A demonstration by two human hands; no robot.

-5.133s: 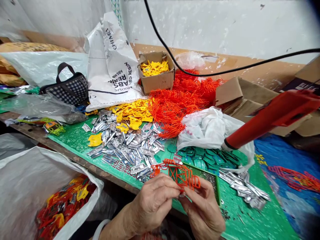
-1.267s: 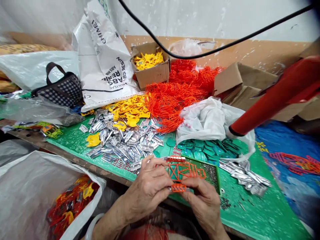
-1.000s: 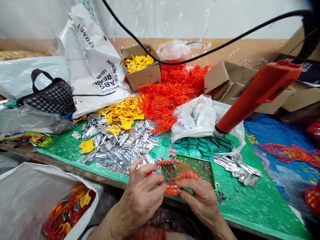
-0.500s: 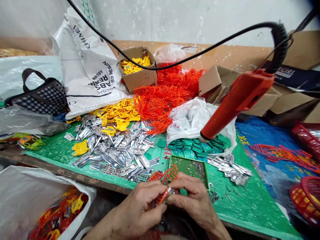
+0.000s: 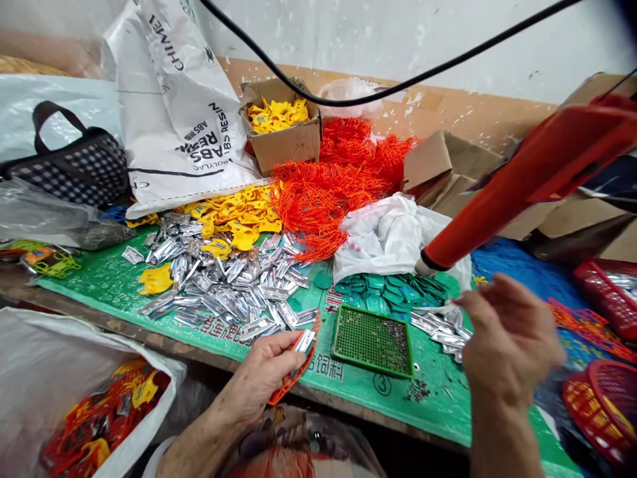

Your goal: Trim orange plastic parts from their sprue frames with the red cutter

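Observation:
My left hand [image 5: 261, 372] is closed on an orange plastic lattice piece [image 5: 313, 335] at the table's front edge. A shiny silver metal plate [image 5: 304, 341] lies against that piece, under my thumb and fingers. My right hand [image 5: 512, 338] is raised on the right, its fingers smeared by motion. Above it hangs a red power screwdriver [image 5: 507, 189], slanting down to the left, apart from the hand. Between my hands sits a green mesh tray [image 5: 348, 362] with small dark screws [image 5: 395, 335] at its right side.
Silver plates [image 5: 223, 285] and yellow plastic pieces [image 5: 239, 212] lie heaped at left. Orange lattice pieces [image 5: 328, 199] pile up behind. Green pieces [image 5: 388, 292] spill from a white bag [image 5: 383, 229]. A black cable [image 5: 348, 101] crosses overhead. An open sack [image 5: 164, 378] stands front left.
My hands have parted. The right has left the orange piece and moved up and right towards the screwdriver; the left keeps the piece and has shifted left. The view has shifted slightly.

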